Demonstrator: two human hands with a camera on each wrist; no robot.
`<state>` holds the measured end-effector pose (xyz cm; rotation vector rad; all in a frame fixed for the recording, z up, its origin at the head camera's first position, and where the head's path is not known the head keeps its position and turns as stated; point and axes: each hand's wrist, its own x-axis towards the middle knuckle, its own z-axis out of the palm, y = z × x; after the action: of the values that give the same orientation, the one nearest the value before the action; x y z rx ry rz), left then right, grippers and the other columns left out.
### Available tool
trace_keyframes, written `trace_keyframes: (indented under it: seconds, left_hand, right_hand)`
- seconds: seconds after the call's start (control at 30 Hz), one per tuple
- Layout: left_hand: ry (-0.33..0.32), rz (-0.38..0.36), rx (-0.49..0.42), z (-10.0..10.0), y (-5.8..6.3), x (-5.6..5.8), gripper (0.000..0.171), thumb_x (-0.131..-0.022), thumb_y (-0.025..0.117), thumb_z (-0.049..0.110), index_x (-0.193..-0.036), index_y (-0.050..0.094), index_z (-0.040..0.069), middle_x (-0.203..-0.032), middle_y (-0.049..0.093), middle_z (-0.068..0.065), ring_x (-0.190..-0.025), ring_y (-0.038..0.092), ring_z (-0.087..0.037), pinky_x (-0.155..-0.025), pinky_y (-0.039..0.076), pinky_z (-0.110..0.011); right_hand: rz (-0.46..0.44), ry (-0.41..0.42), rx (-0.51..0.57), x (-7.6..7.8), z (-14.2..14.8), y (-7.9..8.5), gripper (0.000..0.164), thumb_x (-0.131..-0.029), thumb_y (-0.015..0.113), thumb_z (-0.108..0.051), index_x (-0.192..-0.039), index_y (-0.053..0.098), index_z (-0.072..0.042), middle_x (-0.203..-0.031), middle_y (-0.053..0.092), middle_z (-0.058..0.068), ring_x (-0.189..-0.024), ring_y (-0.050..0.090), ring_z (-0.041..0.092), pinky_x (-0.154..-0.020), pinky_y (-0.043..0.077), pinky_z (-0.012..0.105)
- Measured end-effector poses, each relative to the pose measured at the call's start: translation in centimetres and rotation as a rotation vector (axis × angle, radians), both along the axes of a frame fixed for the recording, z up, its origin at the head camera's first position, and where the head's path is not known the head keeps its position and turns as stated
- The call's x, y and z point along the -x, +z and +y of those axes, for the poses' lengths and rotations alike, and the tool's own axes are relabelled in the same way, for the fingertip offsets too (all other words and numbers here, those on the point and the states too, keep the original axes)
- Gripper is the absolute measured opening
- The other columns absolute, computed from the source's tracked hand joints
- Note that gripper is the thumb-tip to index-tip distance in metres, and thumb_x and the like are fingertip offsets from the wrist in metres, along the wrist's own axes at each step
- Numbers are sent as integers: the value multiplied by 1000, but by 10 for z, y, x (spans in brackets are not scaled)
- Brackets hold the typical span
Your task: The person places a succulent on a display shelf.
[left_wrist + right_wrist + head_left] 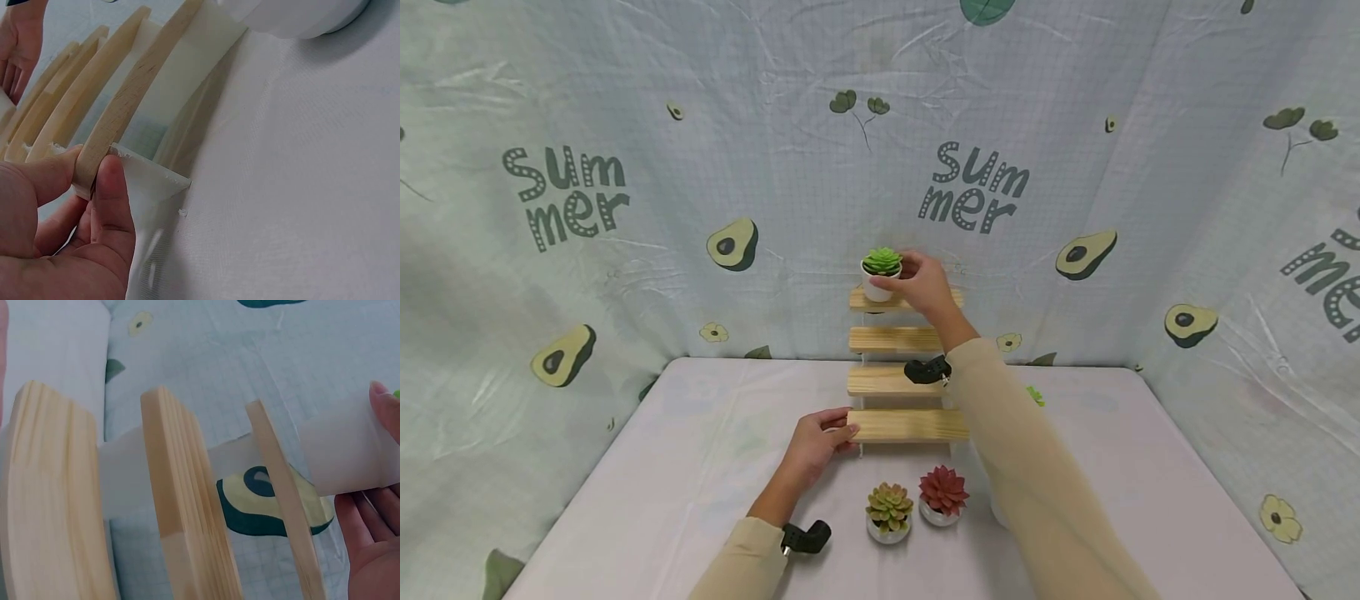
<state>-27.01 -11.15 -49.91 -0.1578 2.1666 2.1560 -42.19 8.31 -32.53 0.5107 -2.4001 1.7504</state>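
Observation:
A tiered wooden shelf with several light boards stands in the middle of the table. In the head view my right hand holds a white pot with a green succulent at the left end of the top board. Thumb and fingers grip the pot's sides in the right wrist view, its base close over the thin top board. My left hand pinches the left end of the lowest board, thumb on one face and fingers on the other in the left wrist view.
In front of the shelf stand a yellow-green succulent and a red succulent, both in white pots. Green leaf tips show beyond my right sleeve, which hides part of the table. A patterned curtain hangs behind.

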Motion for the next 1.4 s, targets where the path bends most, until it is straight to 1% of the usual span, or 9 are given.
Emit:
trace_keyframes:
  seconds: [0.2, 0.3, 0.43, 0.57, 0.77, 0.93, 1.13, 1.27, 1.4]
  left_hand:
    - [6, -2, -18, 1, 2, 1, 43, -95, 70, 0, -136, 59, -9, -117, 66, -21, -85, 70, -17, -76, 65, -33]
    - [11, 0, -27, 1, 2, 2, 43, -95, 70, -1, -136, 60, -9, -114, 66, -19, -85, 70, -17, -75, 65, -33]
    - [5, 0, -20, 0, 1, 3, 44, -95, 70, 0, -136, 58, -10, -112, 65, -17, -84, 69, -16, -75, 65, -33]
    - [7, -7, -11, 1, 1, 3, 44, -95, 70, 1, -136, 59, -10, -113, 66, -18, -84, 69, -15, -75, 65, -33]
    - [10, -7, -14, 2, 3, 3, 44, -95, 70, 0, -137, 59, -9, -114, 66, -18, -83, 69, -14, -76, 65, -35]
    - [10, -7, -17, 2, 3, 3, 43, -95, 69, 0, -136, 59, -10, -114, 66, -19, -83, 69, -15, -76, 65, -35]
    - [2, -9, -6, 3, 3, 3, 43, -96, 69, 1, -136, 59, -10, -115, 66, -19, -84, 69, -15, -76, 65, -35]
    - [2, -1, -4, 2, 3, 3, 43, -96, 68, 1, -136, 58, -11, -115, 66, -20, -84, 69, -15, -76, 65, -34]
    - [9, -3, 3, 2, 4, 2, 43, -96, 69, 1, -136, 59, -9, -115, 66, -20, -84, 69, -15, -74, 64, -32]
  right_hand:
    - [-22, -2, -20, 1, -6, 1, 67, -82, 88, -32, -139, 62, -9, -127, 70, 12, -115, 67, 25, -94, 58, 38]
    - [-24, -4, -29, 1, -10, 1, 63, -82, 88, -32, -136, 64, -9, -125, 71, 11, -113, 67, 25, -93, 58, 37]
    - [-33, -14, -27, 0, -14, -1, 59, -83, 88, -30, -133, 66, -9, -123, 72, 11, -110, 68, 25, -87, 58, 35]
    - [-48, -35, -30, 0, -18, -3, 63, -84, 87, -32, -137, 63, -10, -123, 72, 11, -110, 67, 24, -85, 58, 32]
    - [-46, -29, -10, 1, -21, -5, 65, -85, 86, -32, -140, 61, -7, -123, 72, 12, -109, 67, 24, -86, 58, 34]
    - [-39, -12, -4, 1, -19, -10, 64, -86, 85, -31, -140, 61, -7, -128, 70, 12, -116, 67, 25, -96, 58, 38]
    - [-83, -20, 15, 0, -10, -12, 76, -85, 86, -32, -148, 52, -6, -143, 61, 13, -130, 60, 27, -109, 53, 41]
    - [-84, -12, 23, -3, -2, -10, 79, -86, 85, -31, -151, 48, -4, -148, 57, 15, -134, 58, 29, -112, 51, 41]
    - [-79, 9, 32, -5, 8, -10, 79, -88, 84, -30, -152, 47, -4, -150, 56, 14, -135, 57, 28, -112, 51, 41]
